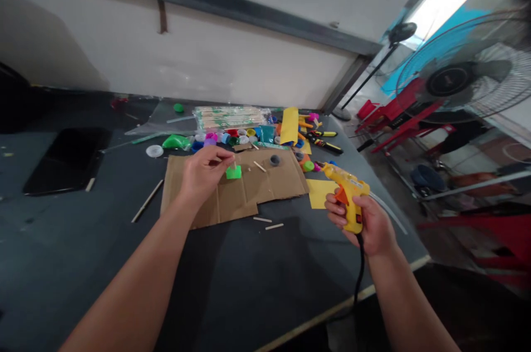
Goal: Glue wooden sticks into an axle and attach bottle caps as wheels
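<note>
Right of centre, nearest: right hand (375,224) wrapped round a glue gun (353,205), fingers at the orange trigger (342,195); whether it is squeezed, can't tell. Black cord (359,274) drops past the table (232,296) edge. Nozzle points up-left, well apart from the other hand. Centre: two short sticks (274,226) loose on the table, just below the cardboard (274,189). Left hand (203,172) over the cardboard, fingertips pressed together, seemingly pinching a small pale piece (233,165) above the green square (233,174), which lies on the cardboard, mid-frame. Whether piece and square are joined, can't tell; no glue made out between them. Another short stick (259,166) and a grey cap (274,160) sit farther right on the cardboard, apart from the square. Reads as early work: one piece brought to the square, the bond perhaps unmade, loose sticks and cap not yet joined to anything. Beyond the cardboard: mixed caps (251,132), mostly in a heap, then a clear packet of sticks (232,118). Upper right, off the table: a fan (450,81).
</note>
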A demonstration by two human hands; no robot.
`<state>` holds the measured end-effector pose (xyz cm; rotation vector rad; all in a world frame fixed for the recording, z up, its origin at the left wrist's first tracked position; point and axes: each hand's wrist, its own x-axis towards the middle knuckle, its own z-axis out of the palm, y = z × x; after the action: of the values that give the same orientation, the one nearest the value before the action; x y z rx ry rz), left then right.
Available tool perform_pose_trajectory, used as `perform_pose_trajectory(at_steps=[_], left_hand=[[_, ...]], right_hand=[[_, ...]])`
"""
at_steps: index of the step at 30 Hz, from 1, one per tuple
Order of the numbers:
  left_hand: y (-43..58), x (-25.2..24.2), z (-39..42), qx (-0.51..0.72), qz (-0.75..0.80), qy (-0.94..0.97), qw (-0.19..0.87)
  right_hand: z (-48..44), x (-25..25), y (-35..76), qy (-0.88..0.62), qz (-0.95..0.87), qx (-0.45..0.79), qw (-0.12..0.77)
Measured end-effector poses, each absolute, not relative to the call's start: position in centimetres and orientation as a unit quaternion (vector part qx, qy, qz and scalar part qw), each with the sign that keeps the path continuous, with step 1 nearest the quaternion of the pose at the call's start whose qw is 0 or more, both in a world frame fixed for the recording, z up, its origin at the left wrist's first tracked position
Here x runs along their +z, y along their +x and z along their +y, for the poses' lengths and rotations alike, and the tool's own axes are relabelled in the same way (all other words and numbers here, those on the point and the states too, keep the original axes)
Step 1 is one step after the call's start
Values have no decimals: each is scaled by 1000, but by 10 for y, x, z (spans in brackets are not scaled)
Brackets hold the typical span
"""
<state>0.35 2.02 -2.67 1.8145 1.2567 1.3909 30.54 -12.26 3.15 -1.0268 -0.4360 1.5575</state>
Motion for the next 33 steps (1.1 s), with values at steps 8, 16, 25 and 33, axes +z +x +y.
perform_pose_trajectory(at_steps=[8, 16, 25, 33], left_hand=[[6, -25, 20, 514, 478, 673, 233], [5, -25, 20, 518, 475, 671, 235], [3, -25, 19, 517, 446, 695, 226], [4, -26, 18, 512, 458, 686, 239]], right_hand=[[-160, -5, 367, -666, -168, 485, 541], [-147, -20, 372, -784, -275, 326, 452], [-144, -30, 384, -892, -431, 85, 106], [-130, 19, 331, -834, -518, -51, 181]])
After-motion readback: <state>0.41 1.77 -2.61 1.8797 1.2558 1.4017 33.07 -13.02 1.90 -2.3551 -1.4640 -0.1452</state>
